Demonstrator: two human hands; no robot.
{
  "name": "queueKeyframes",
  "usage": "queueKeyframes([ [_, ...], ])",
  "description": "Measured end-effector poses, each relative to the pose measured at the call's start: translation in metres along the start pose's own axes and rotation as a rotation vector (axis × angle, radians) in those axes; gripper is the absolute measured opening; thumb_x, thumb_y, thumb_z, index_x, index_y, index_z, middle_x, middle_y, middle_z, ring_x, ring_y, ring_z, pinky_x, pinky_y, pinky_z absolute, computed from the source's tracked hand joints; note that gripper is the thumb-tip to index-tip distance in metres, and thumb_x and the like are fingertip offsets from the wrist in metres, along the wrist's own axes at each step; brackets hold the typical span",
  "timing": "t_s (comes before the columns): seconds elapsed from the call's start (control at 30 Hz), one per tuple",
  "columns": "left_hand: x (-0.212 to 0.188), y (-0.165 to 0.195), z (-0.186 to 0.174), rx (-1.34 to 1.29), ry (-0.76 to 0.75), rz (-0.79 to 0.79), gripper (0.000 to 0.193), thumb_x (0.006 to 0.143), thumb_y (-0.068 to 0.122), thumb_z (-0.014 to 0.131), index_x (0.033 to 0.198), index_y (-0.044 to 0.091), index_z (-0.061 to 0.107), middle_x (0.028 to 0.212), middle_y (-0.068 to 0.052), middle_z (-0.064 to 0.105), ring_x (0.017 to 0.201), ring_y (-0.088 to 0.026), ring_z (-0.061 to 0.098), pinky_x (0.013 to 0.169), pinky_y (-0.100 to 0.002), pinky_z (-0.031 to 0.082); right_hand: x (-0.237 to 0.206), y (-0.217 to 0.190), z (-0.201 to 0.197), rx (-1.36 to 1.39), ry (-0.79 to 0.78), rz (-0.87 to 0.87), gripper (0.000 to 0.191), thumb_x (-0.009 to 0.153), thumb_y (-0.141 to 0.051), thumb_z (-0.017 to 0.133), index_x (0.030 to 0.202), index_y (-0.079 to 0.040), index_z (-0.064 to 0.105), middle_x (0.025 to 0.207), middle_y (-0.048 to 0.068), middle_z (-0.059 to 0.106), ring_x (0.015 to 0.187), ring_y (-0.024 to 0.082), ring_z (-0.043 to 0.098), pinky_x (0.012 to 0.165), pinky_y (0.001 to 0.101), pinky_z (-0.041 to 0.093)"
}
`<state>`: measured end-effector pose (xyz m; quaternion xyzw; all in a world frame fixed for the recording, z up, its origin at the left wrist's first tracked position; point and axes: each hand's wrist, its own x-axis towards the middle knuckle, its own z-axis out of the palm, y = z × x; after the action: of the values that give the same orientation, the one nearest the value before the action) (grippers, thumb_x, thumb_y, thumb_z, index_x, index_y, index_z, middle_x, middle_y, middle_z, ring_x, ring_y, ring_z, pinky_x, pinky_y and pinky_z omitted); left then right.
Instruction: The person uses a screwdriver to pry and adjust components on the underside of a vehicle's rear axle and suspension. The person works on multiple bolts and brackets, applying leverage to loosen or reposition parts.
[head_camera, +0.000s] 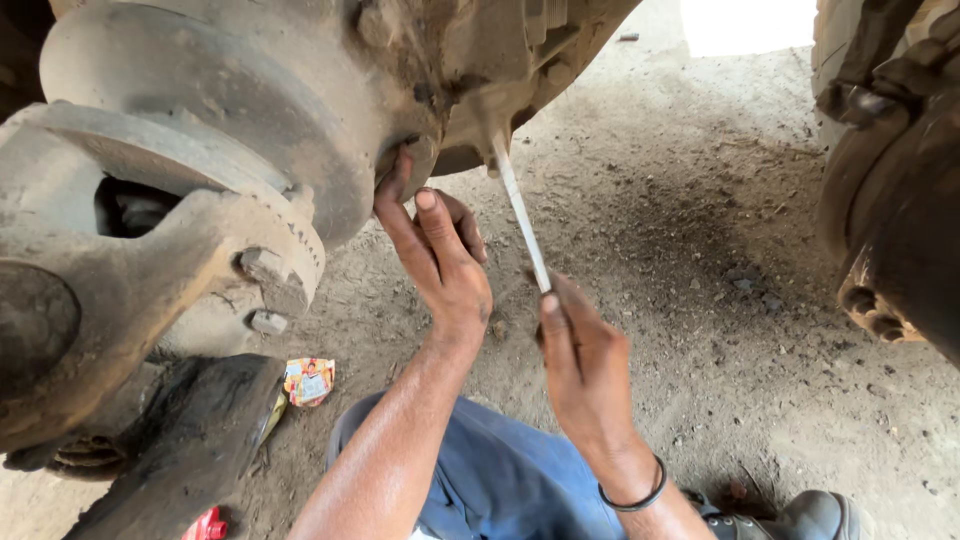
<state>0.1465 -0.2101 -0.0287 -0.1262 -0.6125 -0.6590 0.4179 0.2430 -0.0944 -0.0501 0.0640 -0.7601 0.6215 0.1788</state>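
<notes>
A large, dirt-caked metal axle hub (200, 130) of a vehicle fills the upper left. My left hand (437, 250) reaches up with its fingertips pressed against the hub's underside near a fitting. My right hand (585, 365), with a black band on its wrist, grips the lower end of a long thin silver wrench (522, 215). The tool's upper end sits on a fitting (492, 150) under the axle housing.
Dusty dirt ground (680, 220) spreads below. Another grimy wheel assembly (890, 200) stands at the right edge. A dark wooden block (190, 450) props the axle at lower left, with a small colourful wrapper (309, 381) beside it. My blue trousers (500, 480) and a boot (800, 520) show below.
</notes>
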Motion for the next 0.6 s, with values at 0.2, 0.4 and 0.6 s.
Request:
queueKeyframes([
  [0.2,-0.0006,0.0029,0.0022,-0.036,-0.005,-0.045,0.06,0.115,0.048,0.039,0.155,0.004,0.032,0.071,0.002,0.042,0.053,-0.007,0.037,0.046,-0.024,0.033,-0.0014,-0.0006,-0.0025,0.099,0.047,-0.151,0.032,0.109,-0.016,0.051,0.137,-0.006,0.063,0.065,-0.005,0.053,0.051,0.003,0.046,0.043,0.0237,0.035],
  [0.4,-0.0002,0.0071,0.0024,-0.021,-0.022,-0.038,0.058,0.116,0.047,0.036,0.155,0.005,0.033,0.07,0.002,0.042,0.053,-0.007,0.038,0.045,-0.024,0.034,-0.0003,0.0013,-0.0025,0.124,0.062,-0.065,0.034,0.108,-0.015,0.05,0.137,-0.005,0.064,0.062,-0.005,0.053,0.049,0.003,0.046,0.041,0.0232,0.036],
  [0.6,0.0002,0.0066,0.0039,-0.004,-0.007,-0.024,0.057,0.117,0.047,0.037,0.154,0.004,0.033,0.067,0.002,0.042,0.052,-0.007,0.039,0.047,-0.024,0.034,0.0011,-0.003,-0.0053,0.085,-0.07,-0.016,0.035,0.107,-0.017,0.052,0.136,-0.001,0.065,0.064,-0.004,0.055,0.051,0.004,0.047,0.041,0.0234,0.036],
])
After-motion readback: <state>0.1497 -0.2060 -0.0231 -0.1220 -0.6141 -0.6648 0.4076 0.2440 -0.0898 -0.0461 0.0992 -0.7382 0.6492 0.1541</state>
